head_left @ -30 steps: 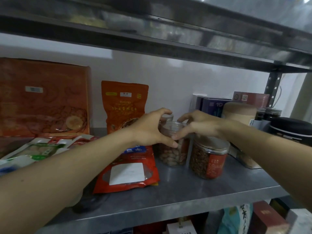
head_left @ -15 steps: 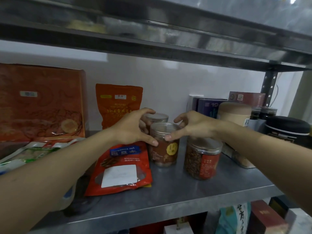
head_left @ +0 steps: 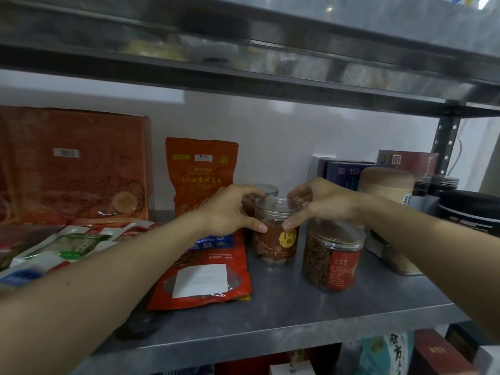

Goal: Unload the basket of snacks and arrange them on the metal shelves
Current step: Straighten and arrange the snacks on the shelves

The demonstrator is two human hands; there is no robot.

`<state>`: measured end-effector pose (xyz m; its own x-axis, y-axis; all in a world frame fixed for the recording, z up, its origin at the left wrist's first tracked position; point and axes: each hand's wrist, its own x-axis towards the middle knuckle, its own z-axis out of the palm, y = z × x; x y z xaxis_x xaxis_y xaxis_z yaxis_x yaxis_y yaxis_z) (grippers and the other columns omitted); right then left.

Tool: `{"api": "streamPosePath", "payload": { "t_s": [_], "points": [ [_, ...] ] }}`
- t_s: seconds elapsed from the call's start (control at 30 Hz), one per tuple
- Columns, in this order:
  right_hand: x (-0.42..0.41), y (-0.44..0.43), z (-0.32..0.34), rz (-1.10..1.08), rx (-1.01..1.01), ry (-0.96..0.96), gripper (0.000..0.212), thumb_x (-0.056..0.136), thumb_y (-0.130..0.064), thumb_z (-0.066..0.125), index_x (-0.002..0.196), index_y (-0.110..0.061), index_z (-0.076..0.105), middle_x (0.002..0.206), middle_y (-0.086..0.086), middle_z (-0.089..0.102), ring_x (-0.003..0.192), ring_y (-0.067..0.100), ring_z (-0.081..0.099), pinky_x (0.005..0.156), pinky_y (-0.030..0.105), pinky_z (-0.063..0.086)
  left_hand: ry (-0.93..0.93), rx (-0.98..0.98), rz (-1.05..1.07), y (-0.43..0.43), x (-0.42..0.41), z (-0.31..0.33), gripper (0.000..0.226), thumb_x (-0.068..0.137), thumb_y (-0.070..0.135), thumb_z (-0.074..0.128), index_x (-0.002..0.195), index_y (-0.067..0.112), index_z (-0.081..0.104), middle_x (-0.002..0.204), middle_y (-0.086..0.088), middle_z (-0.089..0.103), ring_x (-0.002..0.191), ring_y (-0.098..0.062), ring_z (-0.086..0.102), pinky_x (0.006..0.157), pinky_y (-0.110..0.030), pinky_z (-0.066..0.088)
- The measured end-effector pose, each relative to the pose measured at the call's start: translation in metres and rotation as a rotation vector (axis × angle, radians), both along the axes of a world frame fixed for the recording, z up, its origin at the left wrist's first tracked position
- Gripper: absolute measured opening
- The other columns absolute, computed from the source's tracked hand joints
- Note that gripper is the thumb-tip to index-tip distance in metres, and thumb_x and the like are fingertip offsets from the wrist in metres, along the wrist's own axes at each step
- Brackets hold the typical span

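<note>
The jar (head_left: 276, 240) stood upright on the shelf (head_left: 297, 307), set back from the front edge, its long axis vertical. It sat directly between the hands. The left hand (head_left: 227, 209) curled round its left side near the lid, the right hand (head_left: 324, 201) round its right. Neither was nearer. A second jar (head_left: 332, 255) stood just beside it on the right, and a red bag (head_left: 205, 277) lay to its left.

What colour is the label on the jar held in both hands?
Reddish-brown label with yellow badge; head view.
</note>
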<state>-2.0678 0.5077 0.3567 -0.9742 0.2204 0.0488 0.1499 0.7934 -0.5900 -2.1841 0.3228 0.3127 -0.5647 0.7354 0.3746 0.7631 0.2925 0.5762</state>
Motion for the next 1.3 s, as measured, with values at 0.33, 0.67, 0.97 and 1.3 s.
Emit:
{"api": "streamPosePath", "payload": {
  "t_s": [0.33, 0.67, 0.97, 1.3],
  "points": [
    [-0.006, 0.005, 0.000, 0.038, -0.003, -0.036, 0.084, 0.070, -0.023, 0.087, 0.143, -0.012, 0.047, 0.138, 0.005, 0.055, 0.127, 0.021, 0.050, 0.099, 0.028, 0.043, 0.047, -0.008, 0.036, 0.000, 0.004, 0.002, 0.071, 0.069, 0.029, 0.085, 0.133, 0.022, 0.055, 0.126, 0.002, 0.059, 0.108, -0.014, 0.057, 0.095, -0.036, 0.052],
    [-0.001, 0.006, -0.001, 0.066, -0.031, -0.039, 0.106, 0.065, -0.036, 0.089, 0.153, -0.021, 0.032, 0.148, 0.003, 0.047, 0.134, 0.022, 0.045, 0.112, 0.040, 0.040, 0.043, -0.032, -0.001, -0.004, 0.009, 0.005, 0.072, 0.073, 0.029, 0.083, 0.136, 0.022, 0.050, 0.130, 0.002, 0.057, 0.102, -0.010, 0.059, 0.090, -0.030, 0.053],
    [0.047, 0.010, 0.021, 0.126, -0.048, 0.094, 0.115, 0.049, -0.058, 0.078, 0.152, -0.033, 0.033, 0.152, -0.001, 0.043, 0.139, 0.019, 0.039, 0.116, 0.045, 0.033, 0.159, 0.045, 0.044, -0.007, 0.052, 0.028, 0.083, 0.070, 0.045, 0.080, 0.143, 0.029, 0.043, 0.140, 0.007, 0.049, 0.111, -0.007, 0.053, 0.069, -0.011, 0.042],
    [0.093, 0.050, -0.017, 0.128, -0.168, 0.156, 0.095, 0.062, -0.045, 0.088, 0.146, -0.030, 0.045, 0.146, -0.001, 0.049, 0.132, 0.017, 0.047, 0.113, 0.041, 0.039, -0.001, 0.058, 0.023, 0.034, 0.126, -0.001, 0.080, 0.072, 0.039, 0.082, 0.141, 0.033, 0.043, 0.141, 0.007, 0.048, 0.126, -0.011, 0.048, 0.104, -0.037, 0.046]
  ]
}}
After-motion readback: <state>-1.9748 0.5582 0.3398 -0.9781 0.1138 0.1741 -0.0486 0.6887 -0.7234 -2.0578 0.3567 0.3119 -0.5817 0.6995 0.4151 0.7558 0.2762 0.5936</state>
